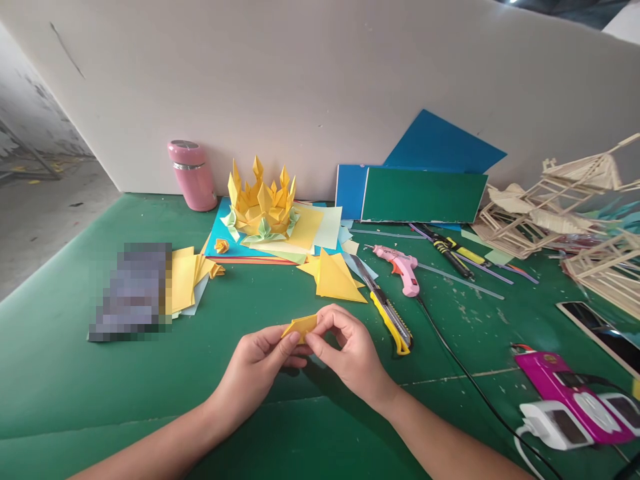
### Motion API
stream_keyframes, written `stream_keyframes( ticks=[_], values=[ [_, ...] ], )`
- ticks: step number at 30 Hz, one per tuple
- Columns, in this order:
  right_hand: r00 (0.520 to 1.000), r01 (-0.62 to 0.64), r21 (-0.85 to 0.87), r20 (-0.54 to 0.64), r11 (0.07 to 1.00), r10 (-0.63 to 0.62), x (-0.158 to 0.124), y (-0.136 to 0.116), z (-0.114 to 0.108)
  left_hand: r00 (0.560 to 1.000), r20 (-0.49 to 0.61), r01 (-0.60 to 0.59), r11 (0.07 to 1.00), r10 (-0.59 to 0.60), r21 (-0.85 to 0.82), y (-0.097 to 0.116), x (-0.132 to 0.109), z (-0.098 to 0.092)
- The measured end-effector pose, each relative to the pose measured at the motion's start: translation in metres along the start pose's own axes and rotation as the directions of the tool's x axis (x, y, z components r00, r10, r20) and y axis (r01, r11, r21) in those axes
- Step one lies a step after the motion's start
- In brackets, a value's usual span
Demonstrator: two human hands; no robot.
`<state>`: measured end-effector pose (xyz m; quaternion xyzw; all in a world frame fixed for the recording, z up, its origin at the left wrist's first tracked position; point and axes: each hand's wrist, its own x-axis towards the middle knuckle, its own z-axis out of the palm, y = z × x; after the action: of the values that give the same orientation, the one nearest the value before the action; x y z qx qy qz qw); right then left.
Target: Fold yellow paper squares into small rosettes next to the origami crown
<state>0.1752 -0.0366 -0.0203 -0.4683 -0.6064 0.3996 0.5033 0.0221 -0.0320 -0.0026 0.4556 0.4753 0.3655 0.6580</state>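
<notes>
A small piece of folded yellow paper [301,326] is held up between both hands over the front of the green table. My left hand [260,360] pinches its left end between thumb and fingers. At its right end my right hand [345,350] has thumb and forefinger closed on the paper's edge. Just beyond the hands lie yellow folded triangles [337,277] of paper. Farther back a yellow folded-paper crown [263,207] with pale green pieces round its base stands on coloured sheets [215,230].
Right of the hands lie a yellow box cutter [390,317] and a pink glue gun [403,263] with a trailing black cord. A magenta power strip [565,387] sits front right, near wooden stick models [540,207]. Yellow paper squares [181,277] and a pink flask [193,177] are left.
</notes>
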Motion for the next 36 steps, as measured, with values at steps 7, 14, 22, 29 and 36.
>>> stream_keyframes(
  ticks=[7,14,22,29,36],
  values=[
    [0.997,-0.062,0.023,0.037,0.998,0.061,-0.0001,0.0010,-0.0018,1.000,0.000,0.019,0.997,-0.019,0.070,-0.0034,0.0001,-0.0026],
    [0.994,-0.104,0.056,0.049,0.993,0.102,0.0003,-0.0011,-0.0014,0.999,-0.013,0.033,0.997,-0.033,0.069,-0.0046,0.0011,-0.0032],
    [0.962,-0.259,0.156,0.126,0.953,0.241,0.0013,0.0054,-0.0034,0.998,-0.002,0.057,0.997,-0.057,0.049,-0.0026,-0.0008,-0.0041],
    [0.951,-0.279,0.142,0.176,0.950,0.253,0.0020,0.0011,-0.0044,0.999,0.011,0.048,0.993,-0.047,-0.105,-0.0039,0.0028,-0.0035],
    [0.945,-0.265,0.187,0.243,0.946,0.217,0.0031,-0.0013,-0.0063,1.000,0.014,0.013,0.990,-0.011,-0.139,-0.0041,0.0021,-0.0024]
  ],
)
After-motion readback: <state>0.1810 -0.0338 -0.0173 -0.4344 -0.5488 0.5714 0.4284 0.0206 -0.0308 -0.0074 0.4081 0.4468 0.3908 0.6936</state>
